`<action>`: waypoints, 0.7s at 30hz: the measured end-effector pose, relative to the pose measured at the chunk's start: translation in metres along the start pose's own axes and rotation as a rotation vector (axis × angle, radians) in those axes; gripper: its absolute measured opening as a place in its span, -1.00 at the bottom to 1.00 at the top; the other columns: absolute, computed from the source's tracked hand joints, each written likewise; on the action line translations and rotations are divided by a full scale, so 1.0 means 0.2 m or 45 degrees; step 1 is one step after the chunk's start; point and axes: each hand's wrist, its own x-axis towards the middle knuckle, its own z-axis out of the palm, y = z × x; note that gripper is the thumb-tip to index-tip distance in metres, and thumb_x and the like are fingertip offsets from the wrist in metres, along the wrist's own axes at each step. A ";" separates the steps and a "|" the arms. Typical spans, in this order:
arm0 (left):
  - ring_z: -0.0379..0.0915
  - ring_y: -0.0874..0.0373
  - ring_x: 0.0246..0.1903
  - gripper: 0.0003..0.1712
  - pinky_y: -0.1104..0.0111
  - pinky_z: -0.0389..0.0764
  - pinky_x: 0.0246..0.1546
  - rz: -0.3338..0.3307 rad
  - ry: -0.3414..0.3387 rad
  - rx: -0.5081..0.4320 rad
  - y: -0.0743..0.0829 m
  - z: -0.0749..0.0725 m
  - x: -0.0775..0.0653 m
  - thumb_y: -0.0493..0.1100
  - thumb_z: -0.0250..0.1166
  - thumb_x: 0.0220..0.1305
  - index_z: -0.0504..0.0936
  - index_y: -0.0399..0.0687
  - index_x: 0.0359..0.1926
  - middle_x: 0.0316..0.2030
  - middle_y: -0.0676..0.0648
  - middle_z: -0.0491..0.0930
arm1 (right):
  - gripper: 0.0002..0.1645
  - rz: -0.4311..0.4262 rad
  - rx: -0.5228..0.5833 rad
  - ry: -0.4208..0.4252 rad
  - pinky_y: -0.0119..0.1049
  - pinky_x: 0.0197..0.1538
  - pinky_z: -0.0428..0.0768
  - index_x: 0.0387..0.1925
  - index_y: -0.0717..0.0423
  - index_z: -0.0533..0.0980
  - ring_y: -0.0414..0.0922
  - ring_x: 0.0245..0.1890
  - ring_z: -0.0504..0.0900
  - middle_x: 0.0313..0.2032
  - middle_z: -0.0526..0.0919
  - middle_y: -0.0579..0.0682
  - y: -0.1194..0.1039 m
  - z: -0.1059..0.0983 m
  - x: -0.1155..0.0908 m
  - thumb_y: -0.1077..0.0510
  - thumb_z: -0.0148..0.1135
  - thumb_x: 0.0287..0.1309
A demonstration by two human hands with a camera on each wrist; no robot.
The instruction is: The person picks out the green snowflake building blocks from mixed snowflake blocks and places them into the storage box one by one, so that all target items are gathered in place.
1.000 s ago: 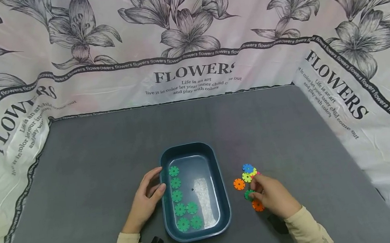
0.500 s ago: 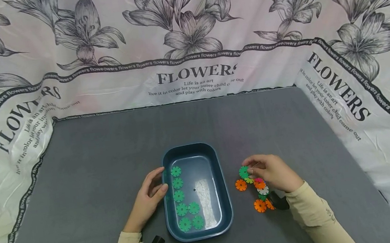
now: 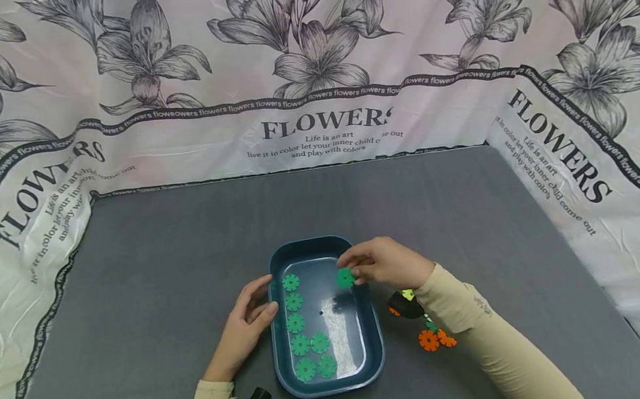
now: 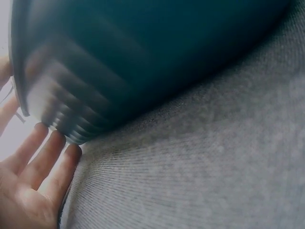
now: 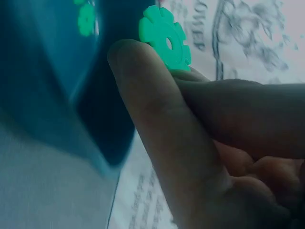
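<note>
My right hand (image 3: 385,263) pinches a green notched disc (image 3: 345,278) between thumb and fingers, over the right side of the blue tray (image 3: 377,351). Close up in the right wrist view, the disc (image 5: 164,38) shows a slot in its middle. Inside the tray, several green discs (image 3: 295,323) lie along the left side, in a column that doubles at the near end. My left hand (image 3: 241,327) touches the tray's left rim; in the left wrist view its fingers (image 4: 35,164) extend toward the tray's outer wall (image 4: 143,57).
Right of the tray lies a loose group of discs, including an orange disc (image 3: 428,340), partly hidden by the right wrist and its black strap (image 3: 406,305). The grey tabletop (image 3: 182,241) meets a flower-printed cloth (image 3: 323,120) at the back and sides.
My right hand has picked a green disc from the loose group and carried it left and away from me, over the tray. The left hand stays at the rim.
</note>
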 end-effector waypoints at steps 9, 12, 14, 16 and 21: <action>0.38 -0.02 0.21 -0.39 0.21 0.48 0.12 -0.039 -0.016 -0.007 0.01 0.00 0.00 -0.01 0.25 0.32 0.26 0.40 0.34 0.35 -0.04 0.24 | -0.72 -0.014 -0.026 -0.127 -0.25 -0.22 0.66 -0.03 0.30 0.59 0.00 -0.30 0.72 -0.13 0.69 0.13 -0.06 0.11 0.17 0.40 0.10 0.27; 0.36 -0.04 0.23 -0.38 0.18 0.47 0.13 -0.045 -0.027 -0.024 0.01 0.00 0.01 -0.02 0.24 0.33 0.24 0.40 0.35 0.37 -0.02 0.20 | -0.73 0.023 -0.046 -0.134 -0.33 -0.28 0.65 -0.08 0.26 0.62 -0.07 -0.35 0.71 -0.21 0.71 0.09 -0.07 0.15 0.21 0.42 0.11 0.24; 0.35 -0.04 0.24 -0.38 0.13 0.46 0.15 -0.048 -0.033 -0.031 0.01 0.00 0.01 -0.02 0.24 0.33 0.24 0.40 0.35 0.38 -0.01 0.18 | -0.73 0.047 -0.087 -0.156 -0.36 -0.33 0.63 -0.13 0.24 0.64 -0.12 -0.39 0.71 -0.28 0.71 0.07 -0.07 0.18 0.24 0.44 0.12 0.21; 0.35 -0.07 0.24 -0.38 0.09 0.45 0.15 -0.040 -0.034 -0.029 0.00 0.00 0.01 -0.03 0.23 0.34 0.23 0.39 0.36 0.38 -0.04 0.18 | -0.72 0.064 -0.124 -0.179 -0.42 -0.37 0.60 -0.18 0.22 0.66 -0.15 -0.43 0.69 -0.33 0.72 0.05 -0.06 0.21 0.26 0.47 0.13 0.16; 0.36 -0.06 0.23 -0.38 0.08 0.45 0.15 -0.040 -0.030 -0.019 0.00 -0.01 0.00 -0.03 0.23 0.34 0.24 0.39 0.35 0.38 -0.06 0.19 | -0.71 0.099 -0.139 -0.235 -0.44 -0.40 0.61 -0.27 0.24 0.68 -0.20 -0.48 0.64 -0.38 0.72 0.06 -0.05 0.27 0.29 0.52 0.14 0.06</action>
